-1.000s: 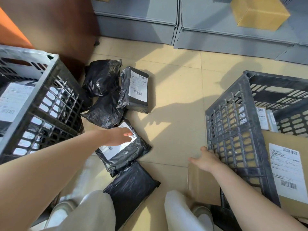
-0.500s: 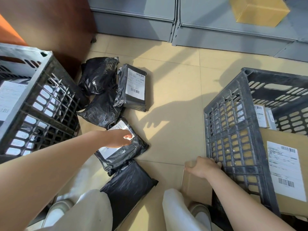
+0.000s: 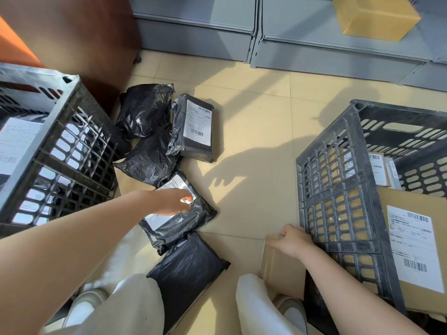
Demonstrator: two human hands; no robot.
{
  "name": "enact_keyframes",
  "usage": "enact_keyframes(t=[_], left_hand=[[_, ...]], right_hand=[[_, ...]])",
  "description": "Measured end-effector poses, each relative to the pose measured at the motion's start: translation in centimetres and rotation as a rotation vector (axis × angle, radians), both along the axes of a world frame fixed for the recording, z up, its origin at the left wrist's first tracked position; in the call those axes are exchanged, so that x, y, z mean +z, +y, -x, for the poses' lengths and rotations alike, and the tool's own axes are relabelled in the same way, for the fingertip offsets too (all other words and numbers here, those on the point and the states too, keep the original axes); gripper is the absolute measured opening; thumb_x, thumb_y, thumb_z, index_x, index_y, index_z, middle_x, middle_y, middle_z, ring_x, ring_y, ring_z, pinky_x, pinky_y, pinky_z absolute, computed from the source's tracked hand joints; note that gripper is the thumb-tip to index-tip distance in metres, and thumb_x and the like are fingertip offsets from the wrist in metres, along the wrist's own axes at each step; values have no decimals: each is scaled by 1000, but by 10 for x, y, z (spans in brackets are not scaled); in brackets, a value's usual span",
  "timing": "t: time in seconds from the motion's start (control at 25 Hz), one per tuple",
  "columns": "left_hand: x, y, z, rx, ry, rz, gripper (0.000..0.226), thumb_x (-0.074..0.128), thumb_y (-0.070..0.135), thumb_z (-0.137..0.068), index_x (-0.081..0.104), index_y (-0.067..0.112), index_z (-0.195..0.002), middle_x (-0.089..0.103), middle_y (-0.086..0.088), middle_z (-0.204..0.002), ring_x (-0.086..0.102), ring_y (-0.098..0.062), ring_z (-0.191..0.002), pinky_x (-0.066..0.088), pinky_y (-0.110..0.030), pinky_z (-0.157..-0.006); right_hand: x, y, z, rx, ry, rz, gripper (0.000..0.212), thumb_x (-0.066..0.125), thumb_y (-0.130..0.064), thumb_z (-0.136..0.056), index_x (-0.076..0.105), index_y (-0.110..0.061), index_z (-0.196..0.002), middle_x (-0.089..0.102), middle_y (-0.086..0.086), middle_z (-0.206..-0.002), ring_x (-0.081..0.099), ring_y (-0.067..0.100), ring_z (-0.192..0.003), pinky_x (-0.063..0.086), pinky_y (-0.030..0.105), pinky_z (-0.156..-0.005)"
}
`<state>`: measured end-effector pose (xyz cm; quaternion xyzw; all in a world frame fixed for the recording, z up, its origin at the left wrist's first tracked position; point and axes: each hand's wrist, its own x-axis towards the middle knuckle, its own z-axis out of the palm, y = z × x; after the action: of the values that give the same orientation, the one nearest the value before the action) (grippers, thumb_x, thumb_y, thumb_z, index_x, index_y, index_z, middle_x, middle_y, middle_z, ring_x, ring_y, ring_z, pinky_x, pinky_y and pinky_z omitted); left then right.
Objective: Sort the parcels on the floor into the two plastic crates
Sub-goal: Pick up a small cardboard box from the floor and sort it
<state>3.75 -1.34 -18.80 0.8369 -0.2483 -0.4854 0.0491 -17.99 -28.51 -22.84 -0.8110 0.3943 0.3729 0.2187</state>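
The left hand (image 3: 173, 201) is down on the labelled black bag (image 3: 179, 220) in the middle of the floor pile, fingers curled over its white label, though whether they have actually pinched it I cannot tell. The right hand (image 3: 291, 240) has its fingers closed over the top edge of a flat brown box (image 3: 280, 269) standing just beside the right crate (image 3: 338, 213), which already has cartons in it. Four more black bags lie on the tiles by the left crate (image 3: 60, 151).
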Motion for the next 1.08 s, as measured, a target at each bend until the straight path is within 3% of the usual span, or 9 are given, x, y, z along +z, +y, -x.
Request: enact_keyframes(t=[0.12, 0.24, 0.4, 0.48, 0.6, 0.68, 0.8, 0.92, 1.08], left_hand=[[1, 1, -1, 37, 18, 7, 44, 46, 33, -102, 42, 25, -145, 41, 0, -152, 44, -21, -135, 35, -35, -112], [0, -1, -2, 123, 51, 42, 42, 48, 34, -101, 45, 27, -142, 45, 2, -149, 46, -20, -133, 36, -38, -112], [13, -10, -3, 480, 212, 212, 36, 53, 34, -99, 51, 25, -134, 54, 1, -135, 55, -20, -118, 50, -37, -101], [18, -18, 1, 634, 309, 252, 40, 53, 40, -98, 52, 19, -132, 57, -3, -127, 59, -22, -106, 55, -38, -93], [23, -31, 9, 825, 490, 188, 63, 45, 56, -97, 44, 6, -137, 58, -13, -116, 61, -29, -92, 57, -42, -84], [30, -36, 8, 934, 613, 160, 79, 38, 67, -94, 38, 3, -140, 56, -22, -125, 63, -37, -96, 58, -43, -76], [35, -39, 2, 1072, 771, 238, 82, 33, 73, -91, 34, 13, -146, 51, -30, -134, 68, -42, -95, 61, -47, -66], [31, -38, 0, 1213, 803, 346, 69, 39, 71, -91, 49, 18, -134, 56, -19, -127, 69, -41, -94, 59, -54, -69], [30, -37, -4, 1287, 665, 394, 40, 51, 53, -93, 58, 19, -112, 60, -8, -113, 64, -34, -103, 57, -60, -75]], right_hand=[[4, -5, -4, -193, -112, -2, 74, 62, -61, -81, 43, -18, -138, 39, 15, -140, 42, 36, -127, 42, 37, -94], [11, -10, -15, -328, -208, -81, 79, 58, -67, -78, 43, -18, -138, 48, 13, -135, 51, 33, -118, 47, 41, -96], [24, -8, -38, -457, -348, -253, 83, 51, -79, -71, 51, -20, -130, 61, 5, -120, 59, 26, -107, 51, 46, -95], [31, 1, -53, -614, -435, -403, 75, 56, -72, -78, 54, -19, -130, 65, 5, -116, 62, 24, -105, 53, 45, -93], [44, 20, -72, -789, -530, -626, 57, 60, -58, -89, 51, -19, -130, 66, 5, -116, 63, 19, -105, 53, 40, -92], [47, 31, -82, -819, -520, -694, 61, 63, -59, -87, 49, -21, -132, 65, 5, -121, 61, 21, -113, 46, 45, -106], [51, 43, -90, -815, -615, -723, 62, 65, -57, -85, 44, -22, -132, 58, 2, -132, 54, 19, -123, 35, 45, -115], [53, 49, -90, -632, -626, -708, 96, 70, -59, -75, 26, -22, -152, 42, -3, -150, 41, 17, -134, 28, 45, -118], [55, 51, -87, -560, -640, -779, 92, 70, -21, -89, 8, -19, -158, 33, -3, -156, 41, 14, -128, 30, 45, -117]])
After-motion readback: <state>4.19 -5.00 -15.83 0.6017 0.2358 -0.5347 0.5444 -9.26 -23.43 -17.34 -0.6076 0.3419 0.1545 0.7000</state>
